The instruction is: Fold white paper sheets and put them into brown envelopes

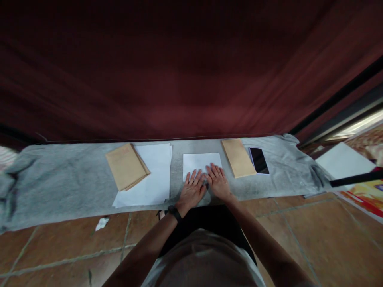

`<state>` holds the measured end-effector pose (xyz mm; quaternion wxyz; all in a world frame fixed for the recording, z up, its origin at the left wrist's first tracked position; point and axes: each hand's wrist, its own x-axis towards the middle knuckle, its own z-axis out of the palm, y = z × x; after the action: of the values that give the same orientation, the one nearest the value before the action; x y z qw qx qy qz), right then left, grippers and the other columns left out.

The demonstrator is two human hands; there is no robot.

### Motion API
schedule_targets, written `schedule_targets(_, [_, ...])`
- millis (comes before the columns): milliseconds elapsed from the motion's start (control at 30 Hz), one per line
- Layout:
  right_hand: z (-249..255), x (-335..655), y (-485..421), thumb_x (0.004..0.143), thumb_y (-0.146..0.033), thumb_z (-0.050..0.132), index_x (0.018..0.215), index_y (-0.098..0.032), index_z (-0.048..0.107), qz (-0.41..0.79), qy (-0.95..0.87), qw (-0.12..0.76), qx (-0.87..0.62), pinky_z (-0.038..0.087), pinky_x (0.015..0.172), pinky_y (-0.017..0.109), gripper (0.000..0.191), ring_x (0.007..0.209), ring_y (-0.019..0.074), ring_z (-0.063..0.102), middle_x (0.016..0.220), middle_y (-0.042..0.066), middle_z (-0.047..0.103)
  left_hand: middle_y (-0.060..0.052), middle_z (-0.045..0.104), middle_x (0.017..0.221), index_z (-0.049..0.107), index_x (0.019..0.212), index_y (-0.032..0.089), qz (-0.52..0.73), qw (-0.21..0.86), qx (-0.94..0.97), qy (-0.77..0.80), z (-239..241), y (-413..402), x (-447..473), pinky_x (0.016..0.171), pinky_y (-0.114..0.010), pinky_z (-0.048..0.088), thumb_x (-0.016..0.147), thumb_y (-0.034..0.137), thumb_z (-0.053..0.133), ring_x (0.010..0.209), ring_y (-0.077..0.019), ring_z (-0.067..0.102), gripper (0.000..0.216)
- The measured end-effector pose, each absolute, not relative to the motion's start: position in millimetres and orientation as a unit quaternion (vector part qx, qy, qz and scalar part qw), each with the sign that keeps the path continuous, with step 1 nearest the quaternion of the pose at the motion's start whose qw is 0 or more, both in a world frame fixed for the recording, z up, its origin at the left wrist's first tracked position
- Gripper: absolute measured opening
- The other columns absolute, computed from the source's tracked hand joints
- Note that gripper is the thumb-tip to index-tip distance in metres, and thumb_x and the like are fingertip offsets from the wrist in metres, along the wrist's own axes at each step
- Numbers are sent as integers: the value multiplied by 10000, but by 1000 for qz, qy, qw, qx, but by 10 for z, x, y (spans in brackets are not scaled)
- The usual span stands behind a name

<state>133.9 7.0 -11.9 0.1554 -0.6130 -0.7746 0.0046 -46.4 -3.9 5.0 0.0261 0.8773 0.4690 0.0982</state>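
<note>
Your left hand and right hand lie flat, unclenched, partly on rectangular white paper at twelve o'clock, atop wrinkled grey cloth; tan envelopes sit at its nine o'clock, contents hidden.

The left hand and right hand are lying palm down just beside each other, fingers slightly spread and pointing forward. The left arm and right arm are slanting inward.
</note>
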Motion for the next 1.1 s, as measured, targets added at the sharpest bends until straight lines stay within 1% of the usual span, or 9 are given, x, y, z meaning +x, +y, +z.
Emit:
schedule_targets(100, [-125,1358,58,1062,-362,384,1531,-205,429,-7,-765,167,-622,276,1195,513,497,1475,294,359,1619,125,348,-133,308,1638,328,1560,103,102,31,858,502,7,-30,-449,1267,-478,183,1044,394,308,1541,-236,217,592])
schedule_targets(200, [-139,1351,65,1056,-364,404,1529,-196,432,-18,-762,177,-623,278,1188,526,503,1467,306,368,1616,141,349,-197,283,1631,300,1553,19,109,26,822,559,-40,9,-463,1252,-469,233,1041,417,309,1538,-267,217,648])
schedule_targets(267, [-148,1340,62,1055,-361,407,1528,-192,432,-24,-762,180,-622,278,1188,521,503,1465,307,369,1615,145,353,-224,284,1622,305,1543,-11,114,19,797,593,-60,57,-491,1248,-481,239,1039,419,313,1537,-290,214,663])
schedule_targets(433, [-151,1327,55,1050,-359,422,1527,-188,433,-31,-761,182,-622,282,1185,512,507,1459,309,377,1607,144,371,-212,313,1614,279,1563,17,136,8,759,637,-51,253,-471,1246,-540,211,1040,393,278,1534,-306,215,644])
schedule_targets(533, [-146,1326,59,1051,-363,418,1520,-193,446,-30,-759,184,-624,285,1181,513,499,1454,310,384,1602,144,380,-179,273,1637,263,1577,43,141,19,774,617,-36,423,-342,1262,-504,185,1039,373,270,1544,-273,184,631])
schedule_targets(633, [-141,1329,61,1053,-368,409,1513,-195,457,-29,-756,185,-627,284,1181,515,494,1449,311,393,1596,146,390,-184,264,1639,290,1562,19,129,43,787,602,-34,620,-245,1263,-471,187,1040,379,255,1545,-266,181,636])
schedule_targets(867, [-138,1338,56,1045,-369,412,1525,-193,439,-19,-757,185,-626,271,1193,514,512,1454,311,384,1600,138,387,-212,272,1631,311,1546,-12,116,44,763,634,-49,929,-420,1262,-462,168,1026,404,290,1545,-285,182,666])
schedule_targets(1000, [-158,1340,60,1043,-372,414,1525,-193,439,-15,-755,192,-626,267,1195,523,515,1460,315,374,1604,137,377,-191,288,1632,284,1570,37,133,38,758,638,-71,949,-507,1256,-485,179,1024,416,287,1545,-277,192,665])
schedule_targets(1100, [-169,1335,63,1047,-378,407,1525,-196,438,-17,-753,191,-629,267,1195,520,512,1463,312,370,1608,135,373,-201,302,1624,277,1571,29,137,30,749,647,-61,887,-506,1254,-499,174,1028,416,283,1542,-288,201,667])
